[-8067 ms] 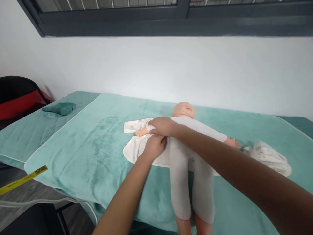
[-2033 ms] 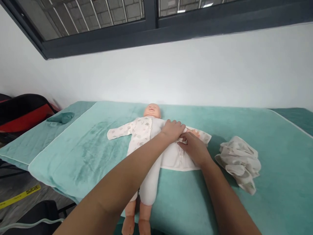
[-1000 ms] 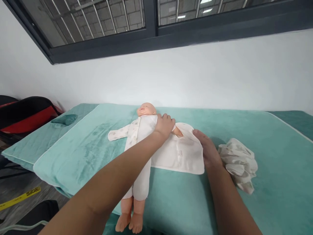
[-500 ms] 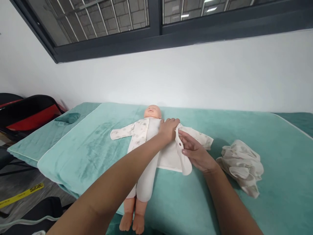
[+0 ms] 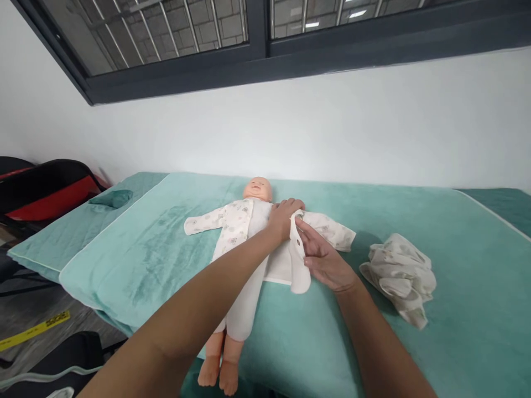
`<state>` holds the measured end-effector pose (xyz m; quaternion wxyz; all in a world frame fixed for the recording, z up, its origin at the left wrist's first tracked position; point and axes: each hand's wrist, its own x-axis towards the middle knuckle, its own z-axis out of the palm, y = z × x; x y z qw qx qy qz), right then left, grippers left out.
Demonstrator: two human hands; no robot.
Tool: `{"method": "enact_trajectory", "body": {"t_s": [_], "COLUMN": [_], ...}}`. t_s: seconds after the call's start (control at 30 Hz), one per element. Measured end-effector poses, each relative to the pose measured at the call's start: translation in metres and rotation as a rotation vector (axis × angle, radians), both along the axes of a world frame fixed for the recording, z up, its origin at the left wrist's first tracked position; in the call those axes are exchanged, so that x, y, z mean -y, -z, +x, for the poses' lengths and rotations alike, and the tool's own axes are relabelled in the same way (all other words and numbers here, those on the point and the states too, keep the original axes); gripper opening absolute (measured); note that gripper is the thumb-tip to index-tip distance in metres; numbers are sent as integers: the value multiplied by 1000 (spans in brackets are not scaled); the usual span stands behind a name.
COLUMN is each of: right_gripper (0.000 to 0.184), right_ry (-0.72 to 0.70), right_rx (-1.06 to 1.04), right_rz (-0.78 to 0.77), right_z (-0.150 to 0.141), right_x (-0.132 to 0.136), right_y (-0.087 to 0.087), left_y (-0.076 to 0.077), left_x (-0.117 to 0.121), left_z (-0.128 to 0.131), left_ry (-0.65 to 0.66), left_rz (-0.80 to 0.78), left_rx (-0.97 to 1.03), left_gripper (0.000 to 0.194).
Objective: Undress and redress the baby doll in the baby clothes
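A baby doll [image 5: 258, 189] lies on its back on a teal towel [image 5: 166, 249], wearing a white printed shirt [image 5: 236, 221] that hangs loose at the front. My left hand [image 5: 283, 217] rests on the doll's chest, fingers curled on the shirt's upper edge. My right hand [image 5: 323, 260] pinches the shirt's right front panel [image 5: 299, 271] and folds it over towards the doll's body. The doll's bare feet [image 5: 215, 376] hang past the near edge of the towel.
A crumpled white printed cloth [image 5: 400, 276] lies on the towel to the right. A small teal cloth [image 5: 111, 197] sits at the far left. A black and red chair [image 5: 41, 188] stands at the left, and a yellow tape strip [image 5: 35, 330] crosses the floor.
My right hand has lifted the shirt's right panel off the towel and carried it leftwards over the doll. My left hand has stayed on the chest.
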<state>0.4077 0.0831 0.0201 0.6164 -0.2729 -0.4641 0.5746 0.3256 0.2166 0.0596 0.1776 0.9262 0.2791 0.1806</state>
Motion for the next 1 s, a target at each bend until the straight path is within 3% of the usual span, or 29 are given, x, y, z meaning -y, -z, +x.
{"method": "enact_trajectory", "body": {"t_s": [0.13,0.27,0.4,0.6,0.8,0.93,1.0], "right_gripper": [91,94,84,67,52,39,32], "right_ry": [-84,-236,-323,-220,-150,106,264], "right_rx": [5,10,76,114,164,345,446], "right_rz": [10,-1,-9,-49,-75,-81,-71], "right_z": [1,2,4,6,3,1,-1], "right_x": [-2,-2,-2,-3,-9,-16,-19], "right_y": [-1,-2,0,2,6,13,16], "left_y": [-7,-18,-24,-18,-3,15,28], "left_x": [-14,-37,-53,-58,-64,-48,-35], "left_z": [-12,-36,-63,-88,-115,-134,-143], "left_ry": [51,-10,-32,-248,-414,-415,-383], "left_rz": [-190,-222,-254,-293,-183,-182,-174], "left_rx": [256,373,488,468,492,535,577], "left_gripper": [18,18,10,15,12,8,16]}}
